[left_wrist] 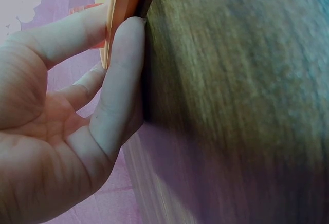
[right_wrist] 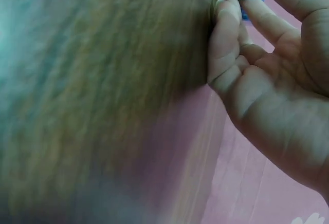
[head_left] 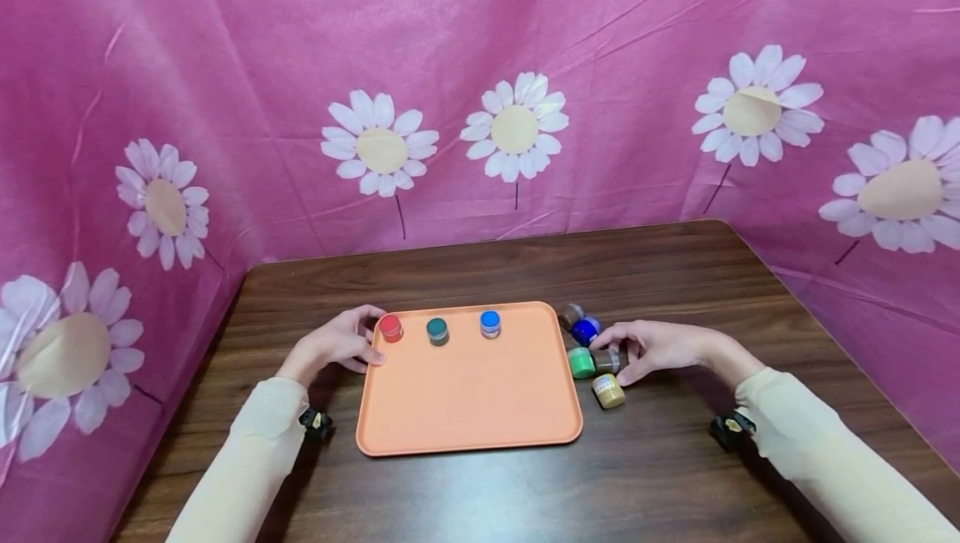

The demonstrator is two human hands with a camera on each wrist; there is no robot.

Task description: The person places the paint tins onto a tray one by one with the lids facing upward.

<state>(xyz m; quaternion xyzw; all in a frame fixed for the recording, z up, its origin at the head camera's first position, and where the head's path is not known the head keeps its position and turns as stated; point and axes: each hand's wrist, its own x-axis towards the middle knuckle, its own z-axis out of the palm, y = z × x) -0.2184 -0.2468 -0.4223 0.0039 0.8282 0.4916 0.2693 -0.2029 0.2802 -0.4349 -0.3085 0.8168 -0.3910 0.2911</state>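
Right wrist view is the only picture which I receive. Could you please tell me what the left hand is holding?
Observer: The left hand grips the orange tray at its left edge.
Operator: Thank you. Which jars are on this tray, please?
Observer: A red jar, a dark green jar and a blue jar, along its far side.
Operator: And beside the tray, which jar is nearest to the person?
Observer: The yellow jar.

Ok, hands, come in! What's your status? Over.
Left hand pinching edge of orange tray. Right hand curled round a brown jar. Green jar and yellow jar crowding it. Over.
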